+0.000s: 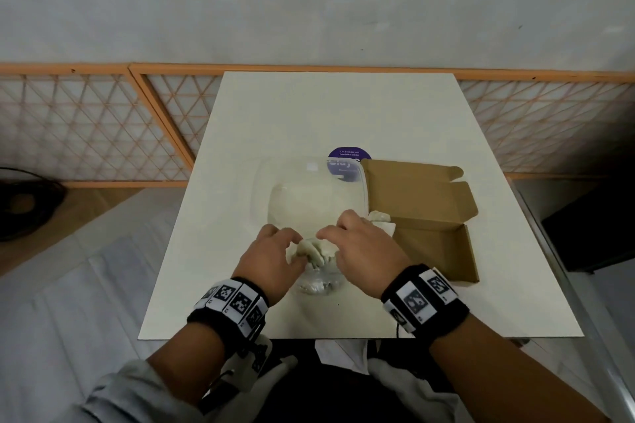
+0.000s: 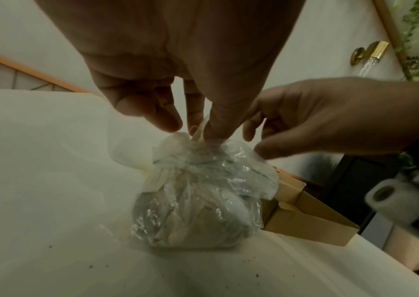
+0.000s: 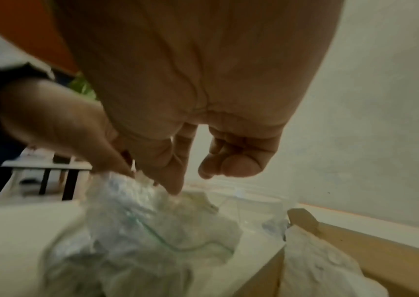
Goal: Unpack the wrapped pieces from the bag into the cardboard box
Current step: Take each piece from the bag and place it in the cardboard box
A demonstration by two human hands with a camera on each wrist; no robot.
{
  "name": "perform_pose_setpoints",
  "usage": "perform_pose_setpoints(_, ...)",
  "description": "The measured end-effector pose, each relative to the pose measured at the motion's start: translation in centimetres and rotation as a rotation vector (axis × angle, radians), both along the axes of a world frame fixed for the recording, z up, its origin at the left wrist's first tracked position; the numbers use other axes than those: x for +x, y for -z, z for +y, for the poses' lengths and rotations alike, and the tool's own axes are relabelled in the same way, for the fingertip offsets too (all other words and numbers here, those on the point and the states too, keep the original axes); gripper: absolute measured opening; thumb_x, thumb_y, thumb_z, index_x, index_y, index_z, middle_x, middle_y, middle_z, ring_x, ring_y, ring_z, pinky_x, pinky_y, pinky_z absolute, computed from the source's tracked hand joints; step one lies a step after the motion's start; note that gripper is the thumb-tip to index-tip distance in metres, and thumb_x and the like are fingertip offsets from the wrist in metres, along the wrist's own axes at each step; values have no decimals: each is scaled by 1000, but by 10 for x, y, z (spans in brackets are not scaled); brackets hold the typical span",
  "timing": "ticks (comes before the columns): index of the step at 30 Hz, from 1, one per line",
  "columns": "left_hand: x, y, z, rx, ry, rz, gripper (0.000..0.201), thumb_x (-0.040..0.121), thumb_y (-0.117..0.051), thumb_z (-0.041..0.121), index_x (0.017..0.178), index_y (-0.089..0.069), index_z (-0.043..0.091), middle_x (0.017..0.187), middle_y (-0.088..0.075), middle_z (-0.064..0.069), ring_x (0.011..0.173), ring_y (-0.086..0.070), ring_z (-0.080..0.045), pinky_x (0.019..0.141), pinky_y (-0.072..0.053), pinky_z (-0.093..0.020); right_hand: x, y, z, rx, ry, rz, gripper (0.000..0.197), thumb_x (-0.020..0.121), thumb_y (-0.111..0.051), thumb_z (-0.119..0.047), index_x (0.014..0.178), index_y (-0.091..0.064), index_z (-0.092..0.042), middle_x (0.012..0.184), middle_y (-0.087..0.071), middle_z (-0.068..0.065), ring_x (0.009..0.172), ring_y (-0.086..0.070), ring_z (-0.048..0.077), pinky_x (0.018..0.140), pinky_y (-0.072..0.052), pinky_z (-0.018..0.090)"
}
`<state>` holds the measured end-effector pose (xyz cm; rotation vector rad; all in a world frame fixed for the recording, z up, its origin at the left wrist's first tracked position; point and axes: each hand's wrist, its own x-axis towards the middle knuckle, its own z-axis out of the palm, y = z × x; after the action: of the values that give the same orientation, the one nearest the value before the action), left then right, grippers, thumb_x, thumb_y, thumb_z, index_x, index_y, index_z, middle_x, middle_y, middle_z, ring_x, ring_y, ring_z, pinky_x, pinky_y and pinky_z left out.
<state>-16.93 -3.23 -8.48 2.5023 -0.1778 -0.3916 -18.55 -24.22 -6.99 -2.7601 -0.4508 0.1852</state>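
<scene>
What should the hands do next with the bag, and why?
Probably spread the mouth of the clear bag wider. Both the left hand and the right hand pinch its bunched top, wrapped pieces still sit inside it, and the cardboard box lies open just to its right with one piece in it.

From my head camera the light is soft and even, and my table (image 1: 343, 113) shows pale with only faint shadows under my hands. The wide lens bows the orange lattice rail (image 1: 103, 127) toward the edges. Both wrist views are dimmer and grainy. My left hand (image 2: 167, 60) looms dark and soft against the bright wall. The clear bag (image 2: 198, 201) catches small glints, and it smears into blur in the right wrist view.
</scene>
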Motion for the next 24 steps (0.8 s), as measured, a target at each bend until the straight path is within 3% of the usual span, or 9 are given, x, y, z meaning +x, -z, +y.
perform_pose_setpoints(3, -2, 5, 2, -43, 22, 1, 20, 92, -67, 42, 109, -69, 34, 112, -52, 7, 90, -64, -16, 90, -55, -37, 8, 10, 4, -115, -11, -27, 35, 92, -62, -6, 125, -65, -20, 113, -49, 5, 96, -56, 26, 74, -49, 37)
perform_pose_setpoints(6, -3, 9, 5, -45, 42, -3, 19, 92, -67, 43, 108, -72, 35, 110, -51, 9, 95, -62, -16, 92, -55, -38, 13, 12, 1, -134, 2, -31, 18, 99, -59, -17, 113, -70, -18, 113, -52, 4, 100, -58, 25, 79, -53, 39)
perform_pose_setpoints(9, -3, 9, 7, -24, 39, 10, 25, 94, -65, 46, 114, -72, 33, 114, -52, 8, 102, -62, -17, 95, -54, -37, 11, 1, -6, 50, 83, 24, 20, 104, -56, -28, 109, -74, -23, 112, -58, -4, 99, -59, 14, 83, -50, 31)
perform_pose_setpoints(12, -4, 6, 8, -21, 43, 25, 26, 94, -64, 48, 115, -69, 34, 117, -52, 9, 106, -63, -16, 95, -54, -37, 6, -21, -10, 254, 162, 100, 19, 104, -57, -34, 87, -66, -34, 90, -63, -14, 75, -58, 1, 70, -43, 24)
perform_pose_setpoints(15, -4, -5, 10, -49, 44, 34, 28, 95, -63, 49, 118, -66, 34, 120, -52, 10, 105, -63, -12, 94, -53, -31, -1, -47, -13, 550, 251, 226, 31, 105, -58, -36, 75, -61, -28, 70, -65, -8, 64, -57, 5, 67, -47, 31)
perform_pose_setpoints(20, -1, -45, 9, -260, 22, -54, 19, 100, -61, 35, 118, -65, 34, 118, -60, 17, 94, -63, 2, 83, -48, -16, -8, -77, -18, 954, 341, 455, 34, 107, -56, -26, 98, -63, 6, 72, -62, 7, 65, -53, 16, 61, -36, 30)
perform_pose_setpoints(22, -2, -67, 3, -453, -23, -58, 16, 101, -61, 30, 113, -69, 37, 113, -67, 17, 91, -65, -3, 81, -49, -18, -9, -80, -18, 1031, 321, 498, 34, 107, -55, -22, 101, -60, 11, 73, -58, 12, 63, -54, 15, 57, -36, 26)
perform_pose_setpoints(24, -4, -87, -4, -669, -46, 0, 16, 100, -63, 30, 111, -73, 36, 109, -72, 10, 93, -68, -18, 80, -54, -25, -9, -82, -15, 1044, 285, 527, 32, 107, -54, -20, 98, -60, 11, 73, -57, 15, 61, -53, 15, 53, -37, 23)
